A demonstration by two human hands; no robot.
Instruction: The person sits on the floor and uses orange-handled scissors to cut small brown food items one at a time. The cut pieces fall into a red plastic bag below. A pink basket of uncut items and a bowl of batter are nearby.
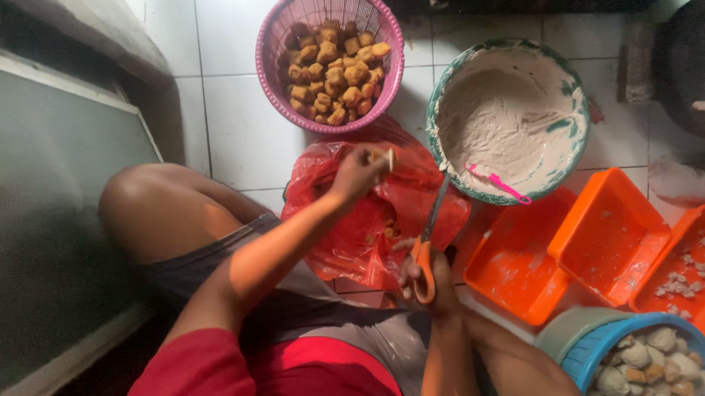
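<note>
My right hand (426,278) gripped the orange scissors (432,238), blades pointing up at the paste bowl (509,118). Left hand (357,172) pinched a tofu piece (388,158) over the red bag (373,213), below the pink basket (329,58). Looked like the snipping step; next I'd have to bring blades to tofu.

On the floor (231,140), taking the plastic bag (369,221) as the centre: the basket (270,35) of fried pieces (335,72) lies at twelve o'clock. The bowl (443,91) of paste sits at two o'clock, a spoon (498,185) in it. Three trays (608,242) run from three to four o'clock. A basin (589,354) of filled pieces (649,363) lies at five o'clock.
</note>
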